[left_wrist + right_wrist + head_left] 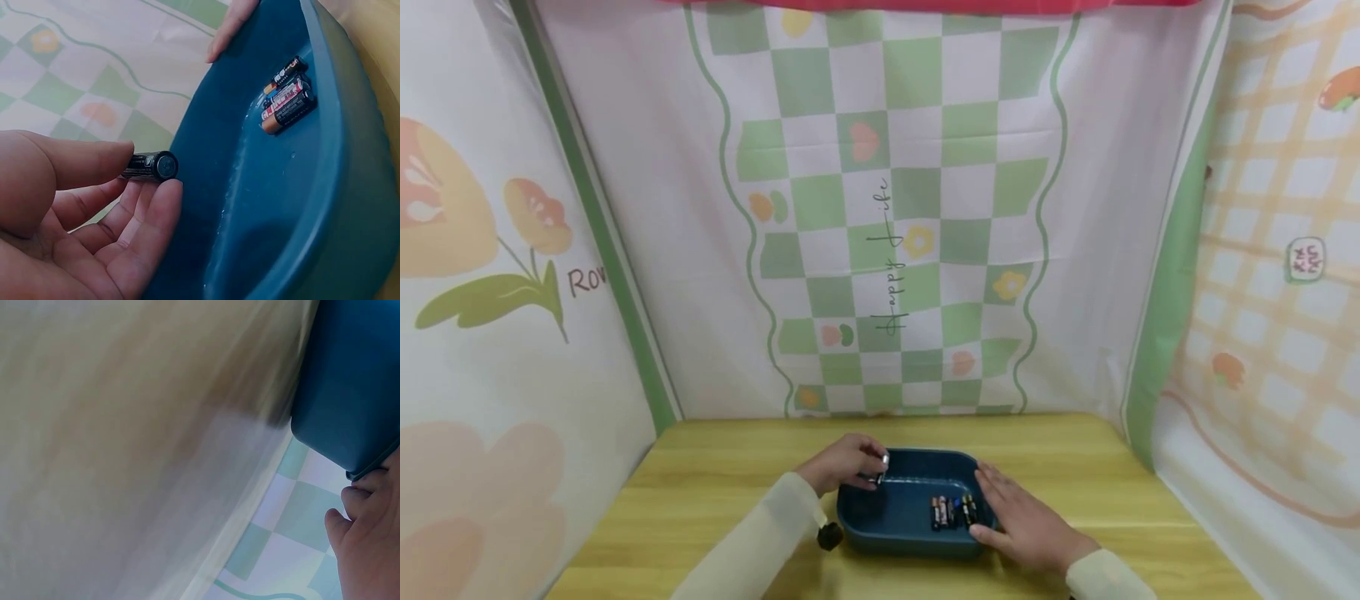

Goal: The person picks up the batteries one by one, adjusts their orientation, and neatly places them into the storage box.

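Note:
In the left wrist view my left hand (94, 206) pinches a black battery (150, 165) between thumb and fingers, its flat end facing the camera. In the head view this hand (850, 462) is over the left end of a dark blue oblong basin (880, 546). Several batteries (943, 512) lie side by side inside the basin at its right end, some with copper-coloured ends. My right hand (1022, 517) rests on the basin's right rim, fingers extended along it and thumb by the front right corner. The right wrist view shows that hand (372, 531) against the basin's edge.
The basin stands on a yellow wood-grain table (737, 450). Behind it hangs a green-and-white checked cloth (910, 208), with patterned cloths at both sides. A small black object (830, 536) shows at the left cuff, beside the basin.

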The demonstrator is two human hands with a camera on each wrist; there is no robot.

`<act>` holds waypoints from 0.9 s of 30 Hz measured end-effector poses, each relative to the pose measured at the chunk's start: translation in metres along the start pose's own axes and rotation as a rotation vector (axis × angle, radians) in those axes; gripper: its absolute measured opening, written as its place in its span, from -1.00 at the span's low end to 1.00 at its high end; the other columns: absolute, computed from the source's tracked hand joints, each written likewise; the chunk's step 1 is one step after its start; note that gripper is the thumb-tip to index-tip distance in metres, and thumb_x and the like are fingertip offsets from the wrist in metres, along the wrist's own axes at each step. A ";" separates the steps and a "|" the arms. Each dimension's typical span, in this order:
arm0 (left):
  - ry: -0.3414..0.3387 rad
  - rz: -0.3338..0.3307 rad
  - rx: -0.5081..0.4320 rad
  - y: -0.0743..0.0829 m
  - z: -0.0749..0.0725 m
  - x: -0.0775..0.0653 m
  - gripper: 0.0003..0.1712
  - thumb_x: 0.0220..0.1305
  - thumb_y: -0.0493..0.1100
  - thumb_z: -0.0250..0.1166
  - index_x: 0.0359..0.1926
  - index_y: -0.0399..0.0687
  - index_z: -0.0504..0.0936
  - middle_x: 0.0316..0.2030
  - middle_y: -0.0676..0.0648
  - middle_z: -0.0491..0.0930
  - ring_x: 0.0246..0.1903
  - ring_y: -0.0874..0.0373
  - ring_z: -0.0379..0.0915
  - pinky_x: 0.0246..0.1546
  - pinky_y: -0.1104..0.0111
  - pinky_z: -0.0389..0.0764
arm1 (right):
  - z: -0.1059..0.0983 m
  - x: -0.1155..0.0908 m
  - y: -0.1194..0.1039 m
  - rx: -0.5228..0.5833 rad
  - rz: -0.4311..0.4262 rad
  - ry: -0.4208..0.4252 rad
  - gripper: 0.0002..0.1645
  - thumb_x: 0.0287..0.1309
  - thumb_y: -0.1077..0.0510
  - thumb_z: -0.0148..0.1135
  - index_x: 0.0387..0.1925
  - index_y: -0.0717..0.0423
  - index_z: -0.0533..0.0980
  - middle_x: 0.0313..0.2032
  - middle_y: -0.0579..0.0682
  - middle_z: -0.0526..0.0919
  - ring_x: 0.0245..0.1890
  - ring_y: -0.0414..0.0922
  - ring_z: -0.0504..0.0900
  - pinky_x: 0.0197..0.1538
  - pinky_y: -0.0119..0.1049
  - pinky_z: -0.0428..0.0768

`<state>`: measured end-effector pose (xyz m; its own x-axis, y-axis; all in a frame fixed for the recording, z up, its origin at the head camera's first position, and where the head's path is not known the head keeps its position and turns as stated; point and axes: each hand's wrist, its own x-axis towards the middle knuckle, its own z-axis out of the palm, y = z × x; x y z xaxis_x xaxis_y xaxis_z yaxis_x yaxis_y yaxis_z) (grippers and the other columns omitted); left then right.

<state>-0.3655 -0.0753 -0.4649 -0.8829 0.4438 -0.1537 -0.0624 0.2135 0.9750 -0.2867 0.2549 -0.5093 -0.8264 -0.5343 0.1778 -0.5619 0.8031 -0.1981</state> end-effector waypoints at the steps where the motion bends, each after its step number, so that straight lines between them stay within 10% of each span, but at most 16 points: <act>1: 0.001 -0.002 0.001 0.000 0.001 0.000 -0.79 0.25 -0.38 0.28 -0.09 -0.33 0.56 -0.27 -0.15 0.55 -0.32 0.03 0.57 -0.32 0.17 0.70 | 0.000 0.000 0.000 -0.003 0.000 -0.001 -0.04 0.36 -0.34 -0.07 0.47 0.24 0.02 0.48 0.15 -0.02 0.44 0.09 0.01 0.38 0.06 0.12; 27: 0.033 -0.066 0.051 -0.010 0.040 0.011 -0.82 0.18 -0.46 0.30 -0.18 -0.30 0.57 -0.33 -0.17 0.57 -0.37 0.00 0.58 -0.39 0.16 0.71 | 0.002 0.002 0.004 0.019 -0.005 -0.005 -0.04 0.37 -0.34 -0.08 0.48 0.24 0.01 0.49 0.15 -0.03 0.44 0.08 0.01 0.38 0.08 0.14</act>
<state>-0.3560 -0.0376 -0.4829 -0.8927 0.3981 -0.2112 -0.0980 0.2860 0.9532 -0.2905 0.2569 -0.5115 -0.8239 -0.5394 0.1737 -0.5663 0.7955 -0.2155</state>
